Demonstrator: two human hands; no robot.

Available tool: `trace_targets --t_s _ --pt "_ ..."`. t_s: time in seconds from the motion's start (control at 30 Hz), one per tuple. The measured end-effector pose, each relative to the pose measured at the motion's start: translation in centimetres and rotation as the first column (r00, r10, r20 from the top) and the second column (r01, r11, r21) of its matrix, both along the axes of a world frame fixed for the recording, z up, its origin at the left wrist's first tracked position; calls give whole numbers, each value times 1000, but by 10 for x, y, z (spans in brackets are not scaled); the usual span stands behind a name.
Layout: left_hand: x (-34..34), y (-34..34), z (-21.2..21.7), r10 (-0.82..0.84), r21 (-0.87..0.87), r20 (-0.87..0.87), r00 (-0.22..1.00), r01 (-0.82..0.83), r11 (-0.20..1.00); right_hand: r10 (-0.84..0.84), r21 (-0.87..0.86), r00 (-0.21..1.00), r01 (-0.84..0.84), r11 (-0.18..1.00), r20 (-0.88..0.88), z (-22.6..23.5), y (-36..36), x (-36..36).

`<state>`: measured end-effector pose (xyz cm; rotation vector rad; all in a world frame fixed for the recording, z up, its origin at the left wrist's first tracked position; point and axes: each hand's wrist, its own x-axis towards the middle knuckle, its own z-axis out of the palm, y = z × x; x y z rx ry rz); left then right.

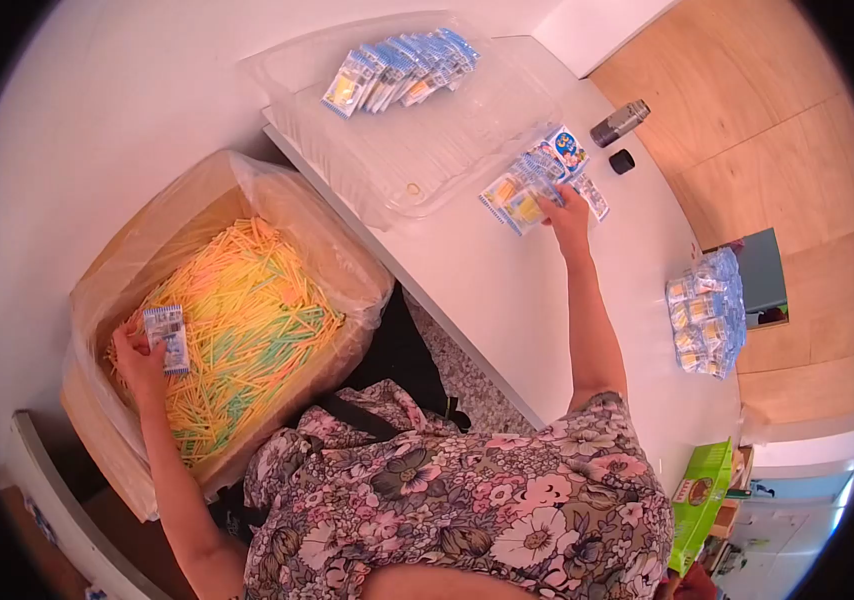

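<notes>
My left hand [139,362] grips a small blue-and-white packet [167,338] by its edge, over a plastic-lined carton [112,262]. Thin yellow, orange and green sticks [247,310] fill much of that carton. Reaching across the white table, my right hand [569,215] has its fingers closed on a clear-fronted packet [525,207] with yellow contents. Similar packets [503,187] lie under and beside it, along with a blue-and-white printed packet [569,150]. How many my right fingers pinch is hidden.
A clear plastic tray [387,150] holds a row of overlapping packets [402,70] at the back. Beyond my right hand are a dark bottle [620,123] and a black cap [622,161]. Bagged packets [707,315] stand at the table's right edge, near a green bag [699,500].
</notes>
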<state>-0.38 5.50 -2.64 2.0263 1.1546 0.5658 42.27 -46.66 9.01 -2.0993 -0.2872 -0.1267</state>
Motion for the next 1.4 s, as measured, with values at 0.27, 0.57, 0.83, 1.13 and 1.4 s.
trace_targets --t_s 0.27,0.57,0.83,1.13,1.4 --pt "-10 14 -33 48 -4 271 961 -49 999 34 -170 997 -22 985 68 -32 -2 49" --pt "10 -7 -5 86 -119 263 961 -56 991 -36 -95 888 90 991 458 8 23 -35" --pt "6 -9 0 78 -5 128 989 -79 997 260 -214 472 -150 965 842 55 116 -155" --pt "0 -2 -5 54 403 233 971 -147 903 936 -433 313 -830 351 160 6 275 -212" --pt "7 -5 19 85 510 223 971 -191 839 974 -715 73 -691 -105 -214 -31 326 -240"
